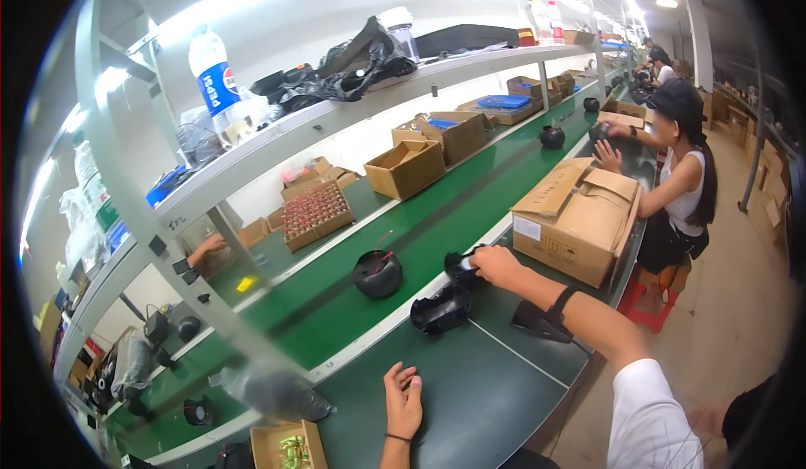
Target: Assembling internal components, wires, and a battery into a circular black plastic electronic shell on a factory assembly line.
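My right hand reaches over the workbench's far edge by the conveyor, its fingers closed on a black curved plastic part. Just below it, a hollow black plastic shell lies on the green bench top. A flat black piece rests under my right forearm. My left hand is over the near part of the bench, fingers loosely bent and apart, holding nothing. On the belt sits a round black housing with a red wire at its opening.
A large cardboard box stands right of my right hand. The green conveyor runs past the bench. Near my left hand are a small box of green parts and a dark plastic bag. A co-worker sits farther along.
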Demonstrator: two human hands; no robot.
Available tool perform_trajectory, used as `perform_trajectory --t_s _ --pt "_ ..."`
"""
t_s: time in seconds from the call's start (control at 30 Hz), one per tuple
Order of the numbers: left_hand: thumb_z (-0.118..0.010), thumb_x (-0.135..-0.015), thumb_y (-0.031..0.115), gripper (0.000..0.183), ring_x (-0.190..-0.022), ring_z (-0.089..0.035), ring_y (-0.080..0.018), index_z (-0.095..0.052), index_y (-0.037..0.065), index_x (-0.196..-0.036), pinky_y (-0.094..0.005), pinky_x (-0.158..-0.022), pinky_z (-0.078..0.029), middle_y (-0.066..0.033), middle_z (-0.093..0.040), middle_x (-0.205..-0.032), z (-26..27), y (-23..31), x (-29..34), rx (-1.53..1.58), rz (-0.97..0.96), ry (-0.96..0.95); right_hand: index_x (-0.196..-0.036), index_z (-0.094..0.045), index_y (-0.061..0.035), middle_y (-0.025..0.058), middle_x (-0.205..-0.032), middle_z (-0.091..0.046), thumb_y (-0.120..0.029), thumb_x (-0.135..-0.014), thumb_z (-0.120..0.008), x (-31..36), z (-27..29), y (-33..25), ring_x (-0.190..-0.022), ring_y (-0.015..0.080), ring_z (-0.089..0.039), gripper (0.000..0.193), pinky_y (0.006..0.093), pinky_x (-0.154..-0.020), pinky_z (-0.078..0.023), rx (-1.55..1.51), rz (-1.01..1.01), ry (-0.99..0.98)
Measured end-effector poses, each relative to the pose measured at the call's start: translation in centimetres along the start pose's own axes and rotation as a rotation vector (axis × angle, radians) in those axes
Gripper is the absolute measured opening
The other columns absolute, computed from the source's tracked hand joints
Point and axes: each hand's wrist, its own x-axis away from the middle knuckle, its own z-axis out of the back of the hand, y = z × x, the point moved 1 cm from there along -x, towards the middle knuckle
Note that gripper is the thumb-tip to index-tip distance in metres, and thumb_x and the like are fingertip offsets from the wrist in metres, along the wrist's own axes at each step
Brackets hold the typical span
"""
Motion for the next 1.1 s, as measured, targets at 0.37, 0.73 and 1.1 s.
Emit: perform_trajectory --t_s 0.37,0.73,1.1 --pt "-0.09 -0.084 0.017 0.116 -0.144 -0.047 -0.0378 -0.009 0.01 -0.167 -0.049 -0.111 -0.051 -0.0247 -0.027 -0.165 3.0 10.0 6.2 0.165 -0.157 -0.106 -0.096 -0.065 -0.0088 0.0082 -0.086 -0.057 -0.008 -0.086 -0.065 10.3 13.8 -16.8 -0.077 0.0278 -0.069 0.01 0.0399 -0.063 -0.056 -0.207 0.566 0.156" --pt "-0.091 -0.079 0.016 0.106 -0.139 -0.053 -0.0311 -0.025 0.001 -0.16 -0.0426 -0.115 -0.046 -0.0238 -0.049 -0.152 7.5 4.8 16.6 -0.045 -0.065 0.205 -0.106 -0.068 -0.005 0.0113 -0.096 -0.069 -0.015 -0.093 -0.072 10.1 11.4 -32.7 -0.082 0.0353 -0.071 0.017 0.0449 -0.065 -0.059 -0.685 0.918 -0.258" --pt "-0.086 -0.084 0.026 0.094 -0.136 -0.057 -0.0379 -0.032 0.004 -0.158 -0.0425 -0.114 -0.047 -0.0245 -0.053 -0.148 7.2 4.4 17.2 -0.093 -0.087 0.163 -0.112 -0.074 0.0018 0.0256 -0.119 -0.072 -0.001 -0.086 -0.072 -0.2 -1.8 -56.3 -0.105 0.0421 -0.074 0.026 0.0493 -0.086 -0.063 -0.189 1.019 -0.453"
